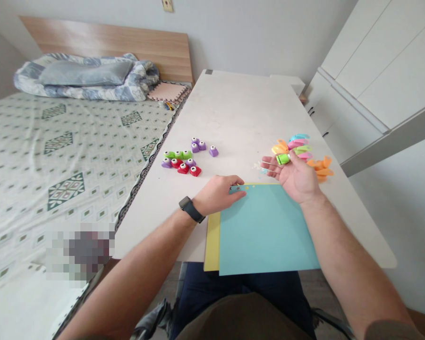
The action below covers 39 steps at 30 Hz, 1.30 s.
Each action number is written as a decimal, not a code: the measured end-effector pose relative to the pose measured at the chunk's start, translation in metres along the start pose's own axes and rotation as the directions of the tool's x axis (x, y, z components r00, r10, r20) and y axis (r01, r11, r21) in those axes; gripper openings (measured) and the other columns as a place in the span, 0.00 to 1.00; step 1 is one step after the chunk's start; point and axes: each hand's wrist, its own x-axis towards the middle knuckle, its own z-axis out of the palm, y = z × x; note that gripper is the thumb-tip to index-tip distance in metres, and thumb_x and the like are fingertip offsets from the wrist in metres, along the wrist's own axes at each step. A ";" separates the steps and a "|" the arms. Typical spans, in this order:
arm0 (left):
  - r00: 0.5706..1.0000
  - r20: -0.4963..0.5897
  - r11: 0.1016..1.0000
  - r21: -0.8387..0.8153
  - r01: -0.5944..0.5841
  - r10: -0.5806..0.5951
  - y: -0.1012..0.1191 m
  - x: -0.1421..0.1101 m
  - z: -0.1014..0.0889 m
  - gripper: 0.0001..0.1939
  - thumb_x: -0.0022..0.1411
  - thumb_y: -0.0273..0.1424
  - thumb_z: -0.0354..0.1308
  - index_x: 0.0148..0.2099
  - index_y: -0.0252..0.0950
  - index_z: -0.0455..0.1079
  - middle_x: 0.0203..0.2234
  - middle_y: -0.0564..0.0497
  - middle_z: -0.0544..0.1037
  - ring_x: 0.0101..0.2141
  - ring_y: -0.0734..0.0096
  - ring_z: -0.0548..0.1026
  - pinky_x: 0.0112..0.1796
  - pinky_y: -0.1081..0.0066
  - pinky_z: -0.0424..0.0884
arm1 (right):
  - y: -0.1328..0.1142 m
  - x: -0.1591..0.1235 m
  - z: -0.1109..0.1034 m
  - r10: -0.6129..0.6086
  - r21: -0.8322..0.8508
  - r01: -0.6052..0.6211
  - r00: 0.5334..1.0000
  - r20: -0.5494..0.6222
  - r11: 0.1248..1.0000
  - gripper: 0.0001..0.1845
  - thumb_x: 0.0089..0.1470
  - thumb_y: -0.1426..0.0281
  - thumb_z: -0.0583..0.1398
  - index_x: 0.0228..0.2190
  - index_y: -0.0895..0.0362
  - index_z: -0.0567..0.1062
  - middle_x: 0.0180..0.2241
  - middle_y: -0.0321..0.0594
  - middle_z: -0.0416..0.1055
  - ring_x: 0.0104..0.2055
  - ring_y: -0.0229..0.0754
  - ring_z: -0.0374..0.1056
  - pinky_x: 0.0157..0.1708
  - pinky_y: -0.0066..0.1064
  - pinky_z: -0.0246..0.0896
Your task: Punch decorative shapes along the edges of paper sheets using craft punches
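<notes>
My right hand [299,177] is turned palm up above the far right corner of the blue paper. It holds a small green paper punch [283,159] between thumb and fingers. My left hand [219,194] rests at the far left corner of the blue paper [265,231], thumb and forefinger apart. Between those fingertips, small punched shapes show along the far edge of the sheet. A yellow paper [212,243] lies beneath the blue one and sticks out at the left. Tiny paper bits [258,166] are scattered just beyond the sheets.
Purple paper punches [213,151], green ones [178,154] and red ones [183,168] stand left on the white table [244,108]. Orange pieces [320,168] and pink ones [299,142] lie right. A bed [99,137] adjoins the left side; a cabinet [371,61] stands right.
</notes>
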 end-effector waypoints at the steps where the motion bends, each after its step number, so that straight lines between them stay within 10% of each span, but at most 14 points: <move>1: 1.000 0.001 1.000 0.002 -0.001 0.001 0.000 0.000 0.000 0.17 0.65 0.40 0.57 0.52 0.39 0.75 0.45 0.49 0.83 0.46 0.62 0.80 0.48 0.66 0.75 | 0.000 0.000 0.000 -0.003 0.011 0.003 1.000 0.006 1.000 0.29 0.59 0.41 0.53 0.36 0.52 0.76 0.49 0.46 0.78 0.52 0.52 0.74 0.44 0.41 0.71; 39: 1.000 0.008 1.000 0.016 0.019 -0.019 0.001 0.002 0.000 0.17 0.65 0.40 0.56 0.52 0.40 0.76 0.44 0.51 0.83 0.43 0.63 0.80 0.45 0.67 0.74 | -0.012 -0.013 0.015 -0.002 0.016 0.001 0.997 0.078 1.000 0.28 0.55 0.39 0.55 0.36 0.50 0.75 0.51 0.44 0.77 0.55 0.54 0.72 0.48 0.46 0.70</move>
